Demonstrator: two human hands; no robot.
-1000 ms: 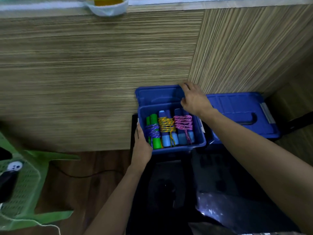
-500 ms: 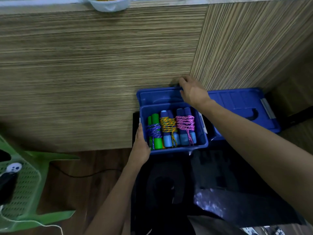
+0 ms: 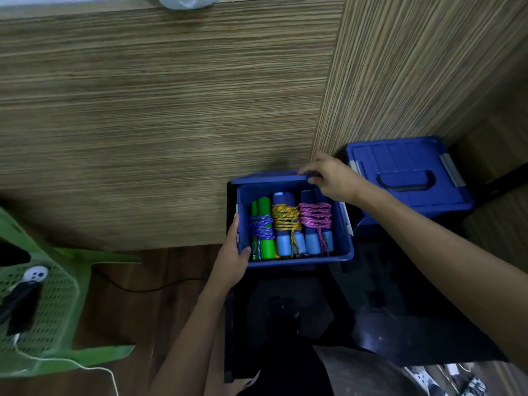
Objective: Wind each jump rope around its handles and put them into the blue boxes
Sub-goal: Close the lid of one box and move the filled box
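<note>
An open blue box (image 3: 297,260) stands on a black surface against the wood-grain wall. Inside lie three wound jump ropes side by side: green handles with purple rope (image 3: 262,227), blue handles with yellow rope (image 3: 285,218), and blue handles with pink rope (image 3: 315,215). My left hand (image 3: 233,254) grips the box's left wall, thumb inside the rim. My right hand (image 3: 328,174) holds the edge of the blue lid (image 3: 265,177), which stands up behind the box. A second blue box (image 3: 405,175) with its lid closed and a handle on top sits to the right.
A green plastic chair (image 3: 54,304) stands at the left with a white plug and a dark object on its seat. A black cable (image 3: 148,288) runs over the wooden floor. The black surface (image 3: 400,324) extends toward me. Wood-grain panels close the back and right.
The view has tilted so the boxes sit lower in frame. My right hand has shifted slightly along the lid's edge and curled over it. My left hand stays on the box's left wall.
</note>
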